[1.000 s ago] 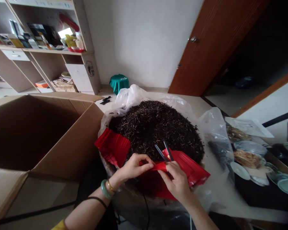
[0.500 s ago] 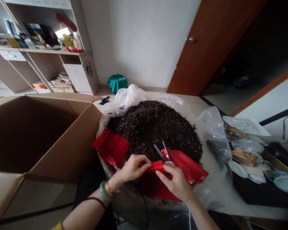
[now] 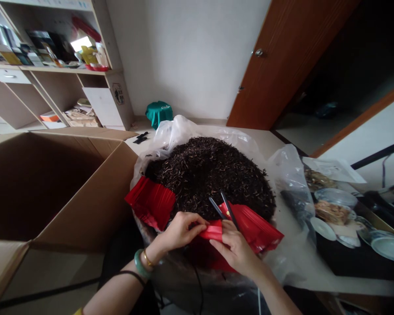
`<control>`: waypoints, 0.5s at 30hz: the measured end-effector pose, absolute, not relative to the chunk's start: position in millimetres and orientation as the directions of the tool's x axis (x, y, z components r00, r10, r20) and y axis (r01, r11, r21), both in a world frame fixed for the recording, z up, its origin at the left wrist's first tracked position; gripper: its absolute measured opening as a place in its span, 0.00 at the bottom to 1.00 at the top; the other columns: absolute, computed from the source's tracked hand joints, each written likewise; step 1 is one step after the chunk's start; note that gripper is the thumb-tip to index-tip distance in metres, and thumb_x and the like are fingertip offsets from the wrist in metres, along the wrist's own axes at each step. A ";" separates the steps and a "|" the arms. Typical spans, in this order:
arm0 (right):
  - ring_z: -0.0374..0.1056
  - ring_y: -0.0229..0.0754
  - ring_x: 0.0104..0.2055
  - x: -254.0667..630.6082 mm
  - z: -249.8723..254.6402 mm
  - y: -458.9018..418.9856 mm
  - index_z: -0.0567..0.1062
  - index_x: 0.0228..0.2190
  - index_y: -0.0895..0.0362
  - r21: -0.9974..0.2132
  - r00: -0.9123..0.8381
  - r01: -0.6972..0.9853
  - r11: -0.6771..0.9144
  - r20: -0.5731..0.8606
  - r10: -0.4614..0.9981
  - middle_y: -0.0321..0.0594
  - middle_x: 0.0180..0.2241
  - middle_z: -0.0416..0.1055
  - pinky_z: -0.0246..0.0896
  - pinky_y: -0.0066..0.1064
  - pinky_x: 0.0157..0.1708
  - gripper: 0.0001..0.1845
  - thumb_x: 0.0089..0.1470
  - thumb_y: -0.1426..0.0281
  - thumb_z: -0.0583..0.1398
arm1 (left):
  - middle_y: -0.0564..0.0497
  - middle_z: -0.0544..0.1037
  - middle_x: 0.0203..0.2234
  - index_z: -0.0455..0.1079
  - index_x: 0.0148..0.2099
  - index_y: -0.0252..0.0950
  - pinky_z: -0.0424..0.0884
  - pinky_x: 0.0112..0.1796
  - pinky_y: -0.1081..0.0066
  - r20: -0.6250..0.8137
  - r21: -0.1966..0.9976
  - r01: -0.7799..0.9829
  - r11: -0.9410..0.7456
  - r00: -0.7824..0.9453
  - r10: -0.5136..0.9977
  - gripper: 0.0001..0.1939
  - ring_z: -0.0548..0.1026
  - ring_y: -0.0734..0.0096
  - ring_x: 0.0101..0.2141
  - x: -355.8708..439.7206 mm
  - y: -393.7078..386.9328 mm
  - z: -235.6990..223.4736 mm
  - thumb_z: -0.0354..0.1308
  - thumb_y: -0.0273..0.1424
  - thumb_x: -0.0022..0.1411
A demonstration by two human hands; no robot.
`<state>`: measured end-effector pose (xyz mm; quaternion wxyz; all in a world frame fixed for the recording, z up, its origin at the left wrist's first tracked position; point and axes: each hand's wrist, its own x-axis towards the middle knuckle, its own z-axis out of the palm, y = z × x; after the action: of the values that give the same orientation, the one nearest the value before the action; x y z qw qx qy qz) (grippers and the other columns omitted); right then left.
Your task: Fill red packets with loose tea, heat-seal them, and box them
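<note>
So my left hand (image 3: 180, 229) is pinching one end of a red packet (image 3: 212, 234) between thumb and forefinger, and my right hand (image 3: 238, 245) has the other end, thumb on the near side and fingers over the top. Guessing that two-ended grip is to hold the edge taut and level. The packet sits lower centre of the frame, glossy bright red, top edge looking like a flat folded strip; the darker red below is probably the rest of it, but I can't tell for sure. The tongs (image 3: 229, 209) poke up just past my right fingers, maybe tucked there to stay handy; can't see if I'm actually gripping them. Either side there's a fanned red stack, one right of centre (image 3: 254, 229), one left (image 3: 153, 202), both sitting on the edge of the dark leaves (image 3: 210, 175), I'd guess so they're within reach. The leaves are heaped mid-frame in a clear bag (image 3: 174, 133), its rim spread wide, presumably for easy access. Big open box (image 3: 88, 197) at left.
</note>
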<state>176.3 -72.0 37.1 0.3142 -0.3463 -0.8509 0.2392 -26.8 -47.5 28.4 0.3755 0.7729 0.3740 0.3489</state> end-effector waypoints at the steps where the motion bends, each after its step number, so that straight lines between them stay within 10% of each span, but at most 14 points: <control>1: 0.70 0.45 0.42 176.3 36.4 -72.5 0.78 0.43 0.51 -0.637 -0.560 0.443 0.631 0.353 0.750 0.42 0.38 0.77 0.64 0.38 0.45 0.12 0.60 0.69 0.56 | 0.47 0.81 0.32 0.75 0.37 0.34 0.71 0.34 0.76 0.268 0.838 0.313 -0.447 0.478 0.837 0.10 0.78 0.71 0.31 -27.1 -47.6 28.3 0.54 0.33 0.63; 11: 0.68 0.50 0.45 173.5 25.7 -78.2 0.77 0.43 0.56 -0.774 -0.481 0.521 0.359 0.082 0.873 0.48 0.40 0.75 0.64 0.43 0.48 0.23 0.63 0.57 0.48 | 0.49 0.81 0.29 0.74 0.36 0.35 0.72 0.32 0.76 0.414 0.753 0.340 -0.563 0.421 0.808 0.08 0.78 0.72 0.29 -25.2 -46.1 23.8 0.54 0.31 0.64; 15: 0.68 0.50 0.43 173.3 29.0 -78.3 0.78 0.43 0.55 -0.828 -0.429 0.508 0.240 -0.001 0.903 0.47 0.38 0.75 0.63 0.41 0.48 0.30 0.61 0.50 0.45 | 0.47 0.81 0.32 0.71 0.39 0.35 0.74 0.37 0.71 0.711 0.494 0.454 -0.741 0.280 0.645 0.05 0.78 0.70 0.35 -25.2 -46.4 21.0 0.54 0.25 0.63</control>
<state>173.3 -78.3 29.0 0.2498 -0.4725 -0.7466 0.3961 -25.2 -46.4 21.0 0.0972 0.7940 0.3462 0.4902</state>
